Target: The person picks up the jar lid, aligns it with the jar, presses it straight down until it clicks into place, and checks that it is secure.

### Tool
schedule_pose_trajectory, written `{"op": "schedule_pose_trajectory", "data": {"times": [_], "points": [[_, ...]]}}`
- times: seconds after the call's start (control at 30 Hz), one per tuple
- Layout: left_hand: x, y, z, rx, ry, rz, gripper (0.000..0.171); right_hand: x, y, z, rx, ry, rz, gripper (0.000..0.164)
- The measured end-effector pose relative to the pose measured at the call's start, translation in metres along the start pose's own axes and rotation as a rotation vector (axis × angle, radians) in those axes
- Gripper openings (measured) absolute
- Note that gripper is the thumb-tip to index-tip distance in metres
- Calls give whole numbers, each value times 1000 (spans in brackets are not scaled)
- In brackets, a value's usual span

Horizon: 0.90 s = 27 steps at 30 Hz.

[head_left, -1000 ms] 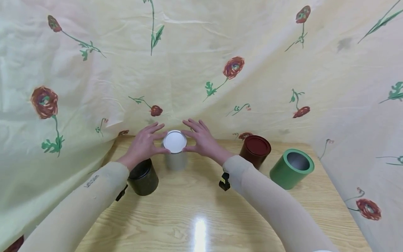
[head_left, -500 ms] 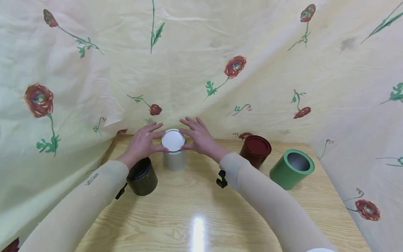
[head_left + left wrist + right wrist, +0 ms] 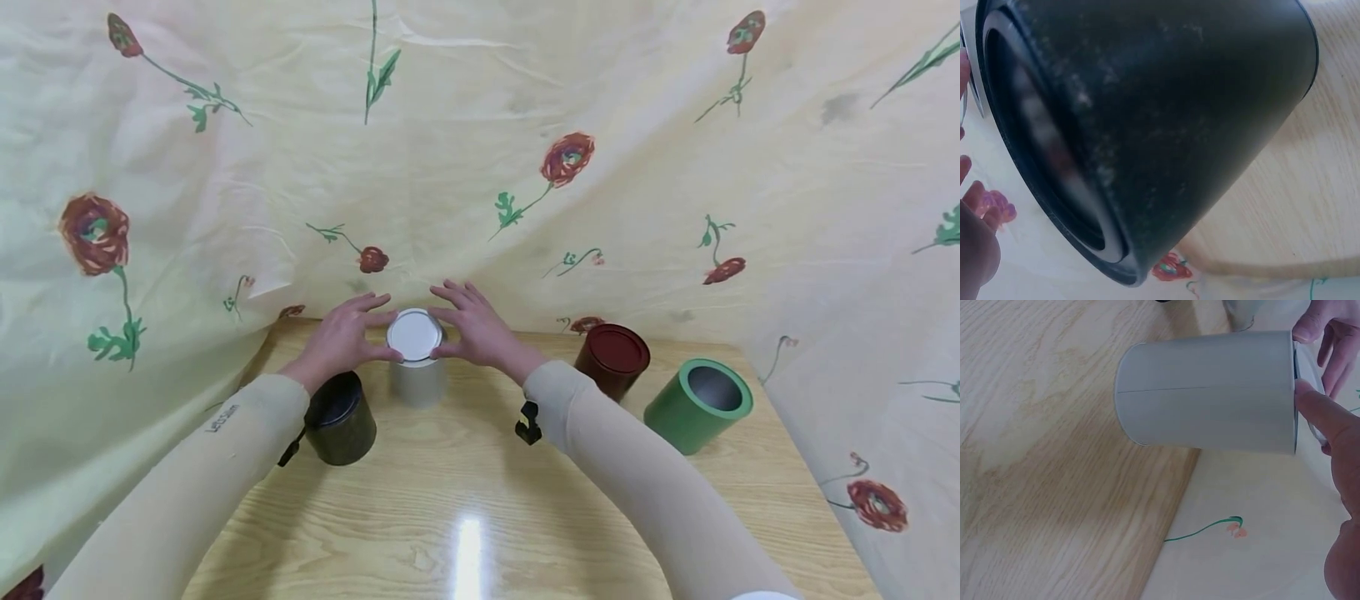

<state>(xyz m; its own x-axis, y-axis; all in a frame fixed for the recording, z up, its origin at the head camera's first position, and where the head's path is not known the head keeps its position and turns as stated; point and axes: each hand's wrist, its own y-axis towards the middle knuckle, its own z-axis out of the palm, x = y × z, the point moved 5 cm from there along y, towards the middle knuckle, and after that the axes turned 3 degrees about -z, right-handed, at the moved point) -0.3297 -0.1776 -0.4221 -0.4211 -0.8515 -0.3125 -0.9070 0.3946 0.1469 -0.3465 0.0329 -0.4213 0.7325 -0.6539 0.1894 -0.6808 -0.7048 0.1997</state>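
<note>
A pale grey can [image 3: 1207, 394] stands upright at the back of the table, left of the middle. On its top sits a white round lid [image 3: 415, 335], with a thin gap along its edge in the right wrist view. My left hand [image 3: 341, 337] holds the lid's left edge between thumb and forefinger. From the right, my right hand [image 3: 480, 329] holds the opposite edge the same way, other fingers spread. The right thumb [image 3: 1322, 412] lies right at the can's rim. Below the left wrist stands a black can [image 3: 343, 425], which fills most of the left wrist view.
A dark red can [image 3: 613, 358] stands behind the right forearm. To its right is a green can [image 3: 693, 408] with a hollow top. Flowered cloth [image 3: 450, 167] hangs along the back and sides of the wooden table [image 3: 420, 500].
Both hands have shifted very slightly left with the lid since a second ago, keeping their hold on it. The other cans stay where they were.
</note>
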Motion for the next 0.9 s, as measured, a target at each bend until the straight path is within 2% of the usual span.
{"op": "schedule_pose_trajectory", "data": {"times": [0.33,0.9], "points": [[1,3,2,89,-34,-68,80,0,2,-1,45,-20,29,73],[4,8,4,187,-51,-45,75,-1,4,-2,131,-20,51,66]]}}
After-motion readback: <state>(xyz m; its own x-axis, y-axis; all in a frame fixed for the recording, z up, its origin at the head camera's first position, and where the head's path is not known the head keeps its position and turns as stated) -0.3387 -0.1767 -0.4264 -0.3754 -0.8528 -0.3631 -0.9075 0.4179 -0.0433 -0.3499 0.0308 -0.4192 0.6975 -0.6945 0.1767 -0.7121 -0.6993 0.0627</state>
